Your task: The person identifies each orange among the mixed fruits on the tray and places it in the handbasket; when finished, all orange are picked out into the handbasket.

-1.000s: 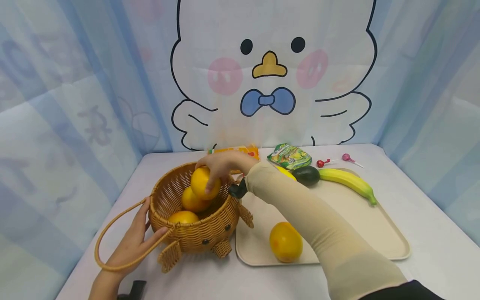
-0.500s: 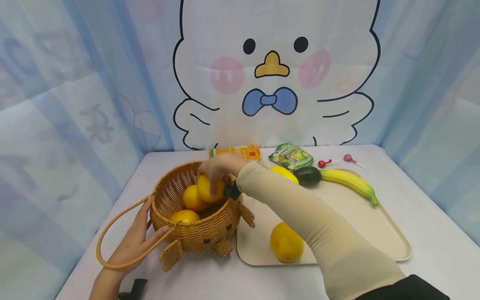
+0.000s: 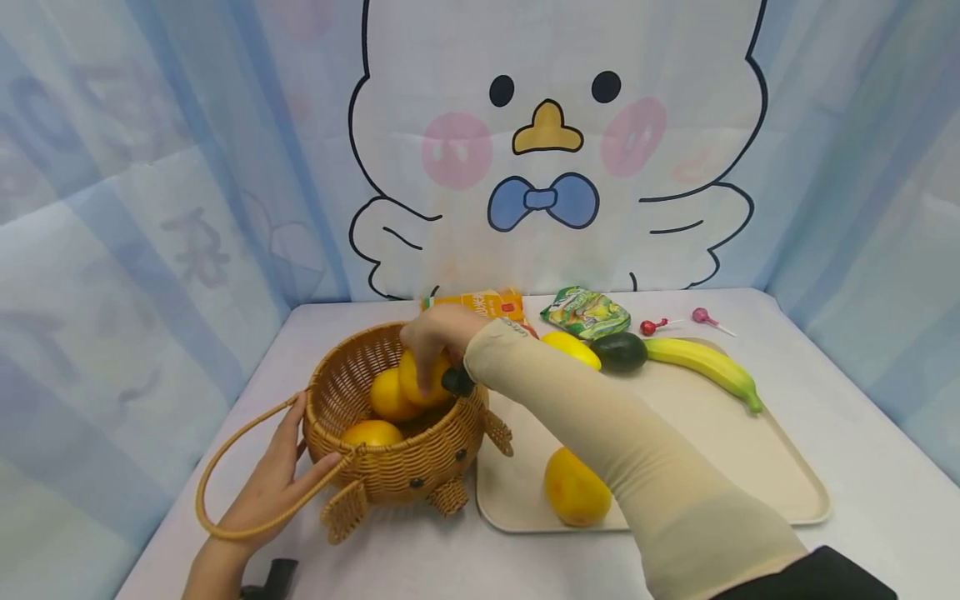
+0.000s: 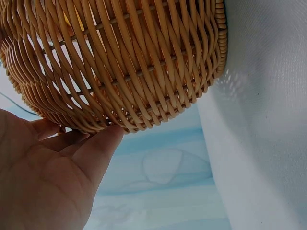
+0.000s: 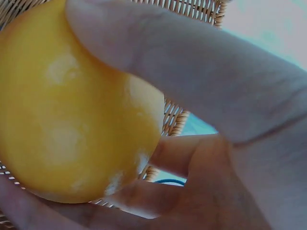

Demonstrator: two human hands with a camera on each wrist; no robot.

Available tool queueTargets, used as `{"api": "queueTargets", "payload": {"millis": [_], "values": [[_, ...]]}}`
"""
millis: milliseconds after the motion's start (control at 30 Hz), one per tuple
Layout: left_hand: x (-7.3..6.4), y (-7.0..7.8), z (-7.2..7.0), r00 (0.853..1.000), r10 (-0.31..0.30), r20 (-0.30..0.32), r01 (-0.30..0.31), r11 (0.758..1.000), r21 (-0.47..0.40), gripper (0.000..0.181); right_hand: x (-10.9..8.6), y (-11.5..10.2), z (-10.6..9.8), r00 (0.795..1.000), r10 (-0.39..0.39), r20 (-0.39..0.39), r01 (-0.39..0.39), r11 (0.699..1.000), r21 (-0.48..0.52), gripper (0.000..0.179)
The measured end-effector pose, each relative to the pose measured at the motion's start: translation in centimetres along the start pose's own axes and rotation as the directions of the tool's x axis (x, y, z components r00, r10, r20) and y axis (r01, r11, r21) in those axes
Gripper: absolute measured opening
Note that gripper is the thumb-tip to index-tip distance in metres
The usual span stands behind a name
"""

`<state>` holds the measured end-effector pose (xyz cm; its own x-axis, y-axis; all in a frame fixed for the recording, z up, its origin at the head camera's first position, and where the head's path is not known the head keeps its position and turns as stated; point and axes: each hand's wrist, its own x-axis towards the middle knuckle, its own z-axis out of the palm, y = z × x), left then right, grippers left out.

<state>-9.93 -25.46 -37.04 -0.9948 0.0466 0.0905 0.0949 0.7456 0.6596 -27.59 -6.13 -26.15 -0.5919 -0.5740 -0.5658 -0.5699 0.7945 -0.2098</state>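
The white surface point(image 3: 862, 500) carries a beige tray point(image 3: 750, 467) on the right and a wicker basket point(image 3: 390, 467) on the left, near edge. The step in hand looks like setting fruit into the basket: the right hand point(image 3: 438, 337) reaches over the rim with its fingers curled round a yellow orange point(image 3: 420, 379), low inside and apparently on or just above two other oranges point(image 3: 375, 417). The left hand point(image 3: 273, 492) lies with flat, relaxed fingers against the basket's left wall, beside the loop handle point(image 3: 225, 458), steadying it. The next move probably calls for loosening the fingers once the fruit is seated, then going back for the orange on the tray point(image 3: 576, 487). The right wrist view shows the thumb point(image 5: 192, 91) wrapped over the fruit, which the head view hides; the left wrist view shows fingertips point(image 4: 108, 139) touching the weave.
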Motion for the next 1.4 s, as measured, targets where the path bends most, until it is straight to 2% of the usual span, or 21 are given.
{"api": "queueTargets", "payload": {"millis": [100,167,267,367,500,600,733,867,1033,1300,1400], "values": [[0.0,0.0,0.1,1.000,0.004,-0.002,-0.004,1.000,-0.002,0.091,0.1,-0.1,0.0,1.000,0.028,0.000,-0.028,0.999,0.028,0.057],[0.0,0.0,0.1,1.000,0.012,-0.004,-0.012,1.000,0.001,0.091,0.1,-0.3,0.0,0.999,0.036,-0.001,-0.036,0.999,-0.009,0.053],[0.0,-0.1,0.1,1.000,0.023,-0.008,-0.023,1.000,0.002,0.090,0.3,-0.6,0.1,0.998,0.055,0.003,-0.055,0.990,-0.132,0.065],[-0.1,-0.2,0.2,1.000,0.027,-0.011,-0.027,1.000,0.003,0.090,0.6,-0.9,0.2,0.998,0.056,0.032,-0.045,0.958,-0.284,0.079],[-0.2,-0.2,0.1,0.999,0.029,-0.014,-0.029,1.000,-0.002,0.091,1.1,-1.2,0.4,0.997,0.057,0.057,-0.032,0.929,-0.370,0.089],[-0.2,-0.2,0.1,0.999,0.030,-0.016,-0.030,1.000,-0.005,0.091,1.3,-1.0,0.4,0.997,0.033,0.067,-0.010,0.948,-0.317,0.087],[-0.3,-0.3,0.1,0.999,0.030,-0.016,-0.030,1.000,-0.003,0.091,1.4,-0.6,0.4,0.997,0.010,0.072,0.002,0.986,-0.165,0.079],[-0.4,-0.4,0.2,0.999,0.028,-0.016,-0.028,1.000,0.002,0.091,1.5,-0.5,0.3,0.996,0.029,0.079,-0.023,0.997,-0.075,0.070],[-0.4,-0.5,0.2,0.999,0.029,-0.018,-0.029,1.000,0.001,0.090,1.9,-0.4,0.0,0.994,0.013,0.105,-0.007,0.998,-0.061,0.056],[-0.3,-0.4,0.2,0.998,0.047,-0.033,-0.047,0.999,0.002,0.089,2.2,-0.3,0.0,0.994,0.034,0.108,-0.027,0.998,-0.062,0.066],[-0.3,-0.4,0.2,0.998,0.053,-0.035,-0.053,0.999,-0.001,0.090,2.4,-0.3,0.1,0.994,0.031,0.108,-0.020,0.995,-0.102,0.068]]}}
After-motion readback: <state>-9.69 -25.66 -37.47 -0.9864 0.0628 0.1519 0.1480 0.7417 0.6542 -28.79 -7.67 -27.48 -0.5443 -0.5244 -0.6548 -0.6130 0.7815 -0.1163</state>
